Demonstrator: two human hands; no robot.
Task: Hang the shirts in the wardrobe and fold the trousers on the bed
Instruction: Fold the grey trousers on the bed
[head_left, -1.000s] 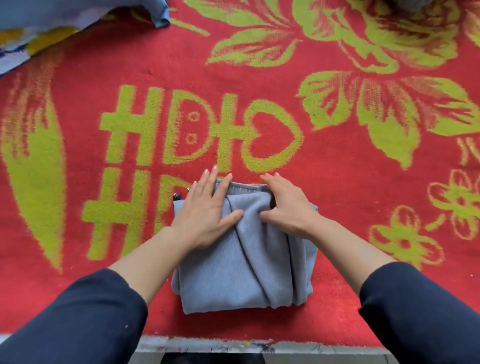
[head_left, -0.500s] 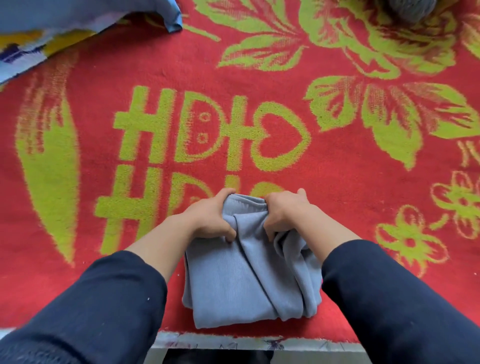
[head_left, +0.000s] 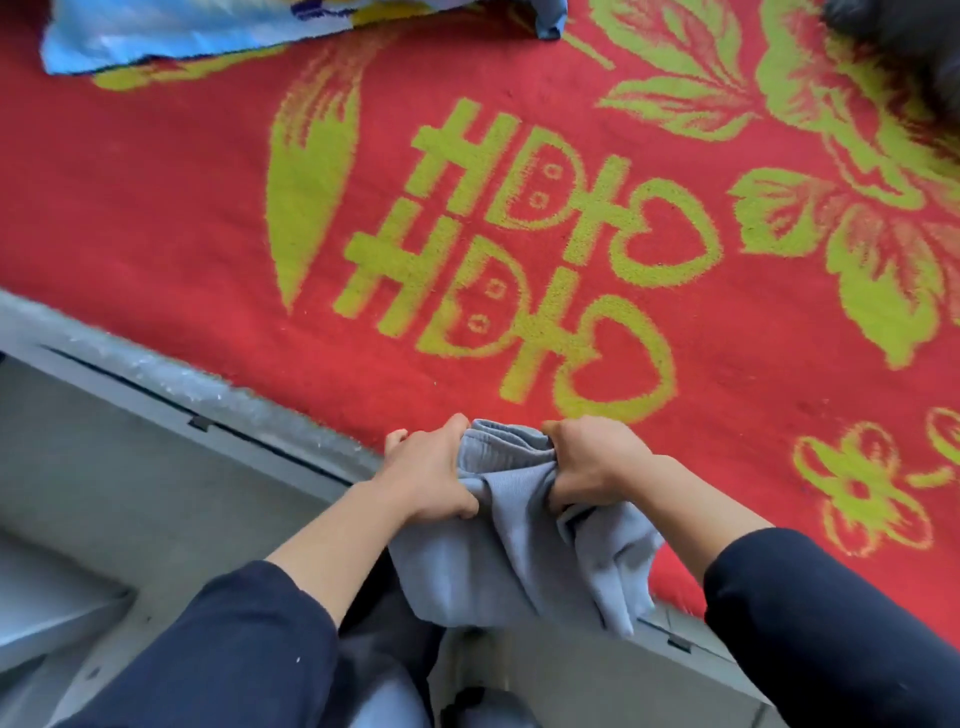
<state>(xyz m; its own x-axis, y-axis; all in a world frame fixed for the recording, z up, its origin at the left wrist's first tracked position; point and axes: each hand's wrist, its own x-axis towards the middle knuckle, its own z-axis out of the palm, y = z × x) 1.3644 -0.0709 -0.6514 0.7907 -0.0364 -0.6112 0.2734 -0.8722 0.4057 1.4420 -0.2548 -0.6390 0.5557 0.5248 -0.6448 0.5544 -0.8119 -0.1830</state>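
Trousers are the grey folded bundle right at the near edge of the bed, about halfway along that edge, with the lower half drooping past it over the grey side panel.

So the left hand grips the bundle's top left corner, fingers curled under the fabric and thumb clamped on top. The right hand does the same at the top right corner, cloth bunched in its fist. The ribbed waistband pokes up between the two hands, which sit close together with only that strip of fabric separating them. Honestly can't tell if the top of the bundle rests on the blanket or hangs just off it.

That blanket is red with yellow-green flowers, hearts and big characters, and covers the whole bed top. A light blue cloth sits at the far left corner, well apart from the bundle. A dark blurry thing sits at the far right corner, too fuzzy to say what. Navy sleeves are pushed up both forearms.
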